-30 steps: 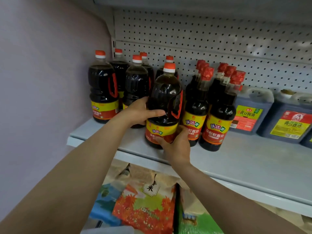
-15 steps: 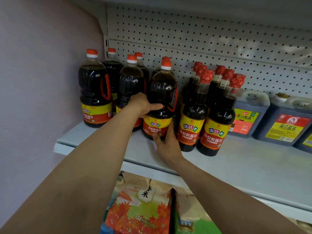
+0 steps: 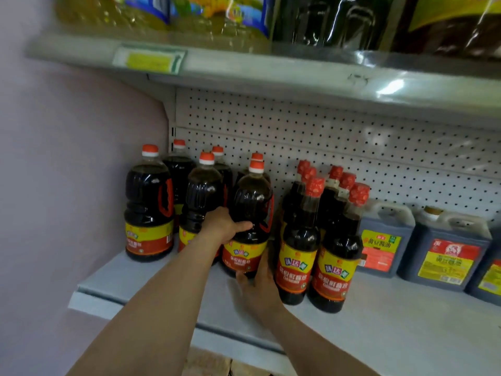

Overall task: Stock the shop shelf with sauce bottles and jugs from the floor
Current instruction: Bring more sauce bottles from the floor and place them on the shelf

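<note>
A big dark soy sauce bottle (image 3: 250, 210) with an orange cap and red side handle stands on the grey shelf (image 3: 393, 329), in front of a like bottle. My left hand (image 3: 226, 225) grips its waist from the left, thumb across the front. My right hand (image 3: 259, 287) holds its base at the lower right, fingers against the red and yellow label. Several matching big bottles (image 3: 148, 204) stand to its left. Slim red-capped sauce bottles (image 3: 299, 248) stand right beside it.
Two dark blue jugs (image 3: 446, 248) stand at the right by the pegboard back wall. An upper shelf (image 3: 244, 69) with a yellow price tag carries oil bottles and dark packs overhead. A pale wall closes the left side. Bare shelf lies at front right.
The held bottle has gone deeper onto the shelf, into line behind the front row. My view has tilted upward, bringing the upper shelf in and hiding the bags below.
</note>
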`<state>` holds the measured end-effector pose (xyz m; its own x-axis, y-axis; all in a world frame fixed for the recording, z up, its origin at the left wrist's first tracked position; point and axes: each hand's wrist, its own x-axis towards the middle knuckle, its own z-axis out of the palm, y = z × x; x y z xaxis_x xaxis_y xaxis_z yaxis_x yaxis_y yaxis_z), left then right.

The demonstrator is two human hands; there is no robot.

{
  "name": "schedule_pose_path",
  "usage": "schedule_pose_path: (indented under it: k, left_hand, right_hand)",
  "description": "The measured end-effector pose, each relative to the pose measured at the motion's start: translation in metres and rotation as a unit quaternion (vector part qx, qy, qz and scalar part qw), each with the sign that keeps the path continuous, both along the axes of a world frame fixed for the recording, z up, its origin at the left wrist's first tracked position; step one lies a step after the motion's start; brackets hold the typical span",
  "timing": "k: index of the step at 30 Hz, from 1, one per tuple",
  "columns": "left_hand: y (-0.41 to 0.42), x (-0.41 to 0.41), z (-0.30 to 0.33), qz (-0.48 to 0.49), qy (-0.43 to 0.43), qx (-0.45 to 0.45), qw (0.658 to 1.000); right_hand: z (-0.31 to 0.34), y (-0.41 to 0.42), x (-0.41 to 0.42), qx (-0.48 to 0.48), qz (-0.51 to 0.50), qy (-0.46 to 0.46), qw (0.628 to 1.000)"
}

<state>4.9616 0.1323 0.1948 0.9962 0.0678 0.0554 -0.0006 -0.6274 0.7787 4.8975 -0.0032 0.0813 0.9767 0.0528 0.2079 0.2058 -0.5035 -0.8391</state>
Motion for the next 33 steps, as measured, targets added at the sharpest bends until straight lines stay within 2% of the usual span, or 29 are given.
schedule_pose_path:
  k: [4,8,14,21,25,30,33]
  left_hand:
    - [-0.010,-0.021,0.000,0.049,-0.046,0.071,0.995]
    - [-0.020,-0.057,-0.002,0.075,-0.028,0.127,0.989]
    - [-0.043,-0.124,-0.012,0.033,-0.010,0.112,0.993]
    - [-0.132,-0.224,-0.019,-0.085,-0.025,0.035,0.995]
    - [-0.207,-0.276,-0.024,-0.148,-0.018,0.041,0.988]
    - [-0.299,-0.344,-0.034,-0.234,-0.027,0.104,0.966]
    - [-0.349,-0.387,-0.040,-0.272,-0.029,0.103,0.956]
  right_hand:
    - [0.007,-0.007,-0.003,-0.044,0.019,0.034,0.998]
    - [0.014,-0.028,-0.039,-0.087,0.014,0.055,0.995]
    - [0.042,-0.106,-0.101,-0.156,-0.022,0.044,0.987]
    - [0.068,-0.222,-0.214,-0.233,-0.085,0.041,0.968]
    - [0.073,-0.295,-0.293,-0.260,-0.137,0.036,0.955]
    - [0.073,-0.377,-0.393,-0.281,-0.216,0.055,0.934]
    - [0.070,-0.419,-0.449,-0.309,-0.261,0.062,0.912]
